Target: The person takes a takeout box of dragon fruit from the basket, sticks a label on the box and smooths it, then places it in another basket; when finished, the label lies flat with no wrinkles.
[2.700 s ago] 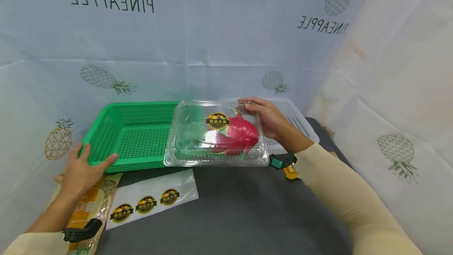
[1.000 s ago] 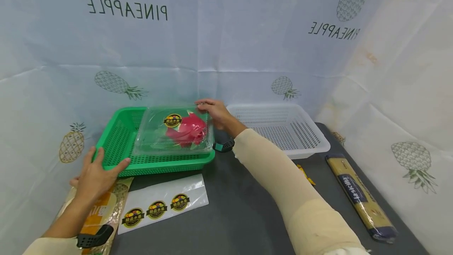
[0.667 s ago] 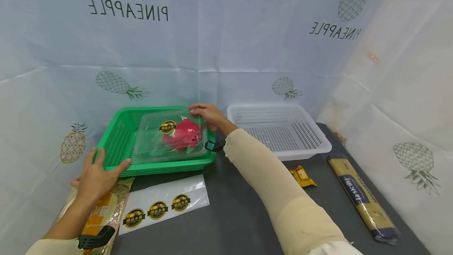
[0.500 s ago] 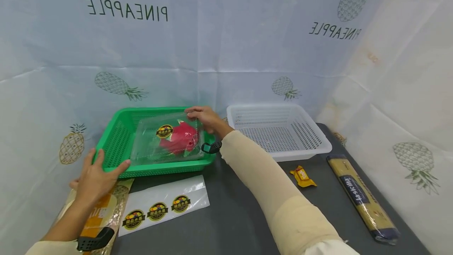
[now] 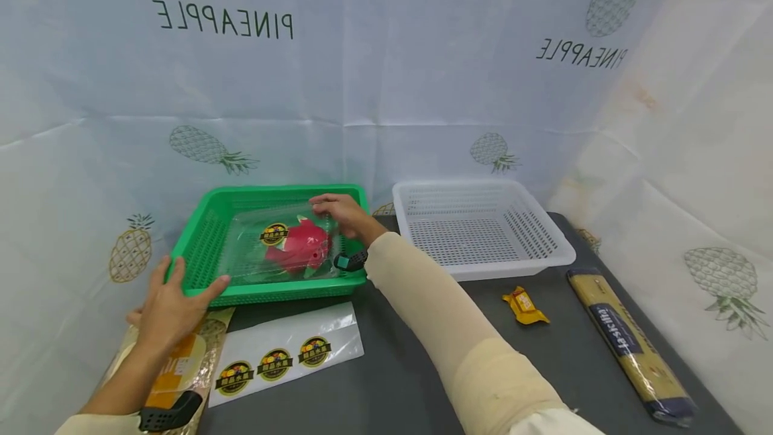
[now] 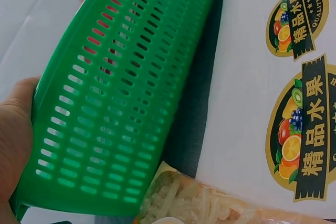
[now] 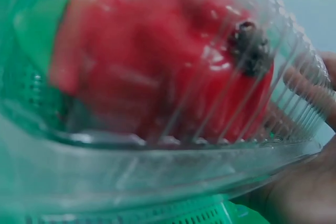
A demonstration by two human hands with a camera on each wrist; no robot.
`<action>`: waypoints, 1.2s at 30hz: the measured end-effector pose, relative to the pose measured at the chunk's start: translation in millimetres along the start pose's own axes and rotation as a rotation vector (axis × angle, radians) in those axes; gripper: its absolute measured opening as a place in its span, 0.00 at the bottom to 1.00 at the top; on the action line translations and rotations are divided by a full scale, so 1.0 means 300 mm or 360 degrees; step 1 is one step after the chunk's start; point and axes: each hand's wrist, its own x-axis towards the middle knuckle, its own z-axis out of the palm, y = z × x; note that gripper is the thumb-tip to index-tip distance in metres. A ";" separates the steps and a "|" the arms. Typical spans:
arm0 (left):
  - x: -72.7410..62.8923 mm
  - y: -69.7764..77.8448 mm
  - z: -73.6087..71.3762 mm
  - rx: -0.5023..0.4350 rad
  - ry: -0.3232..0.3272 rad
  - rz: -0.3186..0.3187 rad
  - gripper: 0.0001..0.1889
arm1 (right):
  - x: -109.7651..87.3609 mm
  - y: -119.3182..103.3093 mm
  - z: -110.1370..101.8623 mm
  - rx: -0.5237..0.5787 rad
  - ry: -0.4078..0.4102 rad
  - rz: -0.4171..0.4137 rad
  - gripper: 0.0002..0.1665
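Note:
My right hand (image 5: 344, 212) grips the right end of a clear plastic fruit box (image 5: 241, 237), which sits low inside the green basket (image 5: 266, 292). A red dragon fruit (image 5: 298, 246) lies in the box, and a round black-and-gold fruit sticker (image 5: 274, 234) is on its lid. Close up in the right wrist view, the dragon fruit (image 7: 157, 61) is behind the ribbed plastic wall. My left hand (image 5: 172, 307) rests at the basket's front left corner, fingers spread and straight, thumb along the front rim. Whether the box touches the basket floor cannot be seen.
A white basket (image 5: 483, 269) stands to the right. Before it lie a small yellow wrapped packet (image 5: 524, 306) and a long pasta pack (image 5: 631, 348). A sticker sheet (image 5: 286, 351) and an orange-labelled food bag (image 5: 181, 371) lie in front of the green basket, the bag partly under my left arm.
My right hand has carried the fruit box left and lowered it into the green basket. The white basket and yellow packet have come into fuller view. My left hand keeps to the basket corner.

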 end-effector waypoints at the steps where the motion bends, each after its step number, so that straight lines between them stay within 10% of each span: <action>1: 0.000 0.002 0.000 0.0001 0.0002 0.0004 0.56 | -0.002 0.001 0.005 0.0002 0.0005 -0.0003 0.17; 12: -0.006 0.007 -0.003 0.0020 0.0014 -0.0002 0.56 | 0.008 0.007 0.069 0.0036 -0.0006 0.0009 0.17; 36: -0.012 0.017 0.003 0.0027 -0.0012 -0.0041 0.57 | -0.006 0.018 0.109 -0.0664 -0.0172 -0.0062 0.39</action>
